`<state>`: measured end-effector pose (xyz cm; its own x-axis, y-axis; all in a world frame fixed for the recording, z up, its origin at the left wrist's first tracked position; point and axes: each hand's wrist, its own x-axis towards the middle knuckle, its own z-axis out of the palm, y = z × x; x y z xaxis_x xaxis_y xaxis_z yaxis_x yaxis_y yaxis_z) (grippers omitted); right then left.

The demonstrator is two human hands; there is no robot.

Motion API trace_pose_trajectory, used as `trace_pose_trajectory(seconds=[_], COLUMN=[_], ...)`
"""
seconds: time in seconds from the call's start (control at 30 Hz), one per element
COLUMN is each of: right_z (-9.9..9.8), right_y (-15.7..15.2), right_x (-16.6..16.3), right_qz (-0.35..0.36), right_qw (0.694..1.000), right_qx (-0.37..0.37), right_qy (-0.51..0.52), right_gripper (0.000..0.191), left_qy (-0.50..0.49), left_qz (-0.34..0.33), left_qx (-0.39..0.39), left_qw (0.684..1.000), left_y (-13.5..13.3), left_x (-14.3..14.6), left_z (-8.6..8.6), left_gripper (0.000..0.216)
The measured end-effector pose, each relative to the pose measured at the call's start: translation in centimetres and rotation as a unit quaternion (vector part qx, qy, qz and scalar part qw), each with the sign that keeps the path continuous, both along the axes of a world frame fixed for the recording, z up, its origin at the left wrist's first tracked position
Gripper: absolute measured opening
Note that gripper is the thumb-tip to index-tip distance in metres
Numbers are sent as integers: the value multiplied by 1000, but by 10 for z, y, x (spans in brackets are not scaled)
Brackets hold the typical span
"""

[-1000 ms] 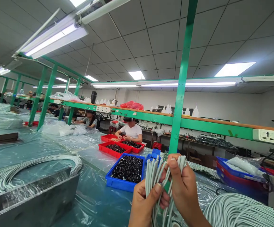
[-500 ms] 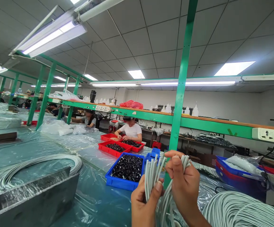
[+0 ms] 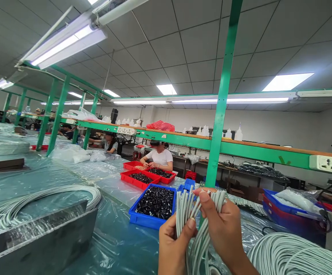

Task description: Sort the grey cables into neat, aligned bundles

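My left hand (image 3: 175, 240) grips a bunch of pale grey-white cables (image 3: 183, 210), their cut ends pointing up past the thumb. Beside it, my right hand (image 3: 224, 223) is closed around another part of the same cables, its thumb pressed on them near the tips. The lengths run down together between the two hands and leave the bottom of the view. Palms hide most of the gripped sections. Just left of and behind the hands, a blue tray (image 3: 147, 222) holds many small black parts.
Coiled cable (image 3: 294, 254) lies at the lower right and another coil (image 3: 80, 189) at left, by a metal angle piece (image 3: 42, 236). A green post (image 3: 219, 114) rises behind my hands. Red trays (image 3: 135, 181) sit before a co-worker (image 3: 160, 157). Blue bins (image 3: 293, 217) stand at right.
My right hand has shifted slightly left and down toward my left hand, and more cables now show in its grip. My left hand stays nearly in place.
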<state>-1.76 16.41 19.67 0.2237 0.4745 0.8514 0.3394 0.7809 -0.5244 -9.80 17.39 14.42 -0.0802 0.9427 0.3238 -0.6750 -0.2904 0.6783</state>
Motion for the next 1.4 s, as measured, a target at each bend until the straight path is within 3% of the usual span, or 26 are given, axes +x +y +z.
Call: trace_pose_trajectory(seconds=[0.2, 0.4, 0.7, 0.83, 0.97, 1.2, 1.27, 1.4], right_z=[-5, -6, -2, -4, -5, -7, -7, -4], right_y=[2, -2, -1, 3, 7, 8, 5, -3], right_x=[3, -3, 0, 4, 7, 3, 0, -5], right_qz=[-22, -28, -71, -60, -25, 186, 184, 101], right_qw=[999, 999, 996, 996, 1000, 976, 976, 981], right_qx=[-20, -37, -9, -10, -16, -91, -100, -125], right_qy=[-31, 9, -52, -66, -8, 69, 66, 110], right_gripper=[32, 42, 34, 29, 32, 30, 31, 30], left_qy=[2, 4, -5, -23, -46, 4, 0, -7], left_qz=[-17, -17, -14, -40, -23, -35, -46, -64], left_qx=[-24, -31, -11, -8, -36, -27, -22, -8], left_qw=[1000, 999, 1000, 999, 998, 999, 999, 998], left_y=[2, -1, -2, -1, -2, 0, 2, 2], left_x=[-1, -1, 0, 1, 1, -1, -1, 0], left_z=[-2, -1, 0, 0, 2, 0, -1, -2], left_gripper=[38, 38, 29, 26, 35, 36, 31, 29])
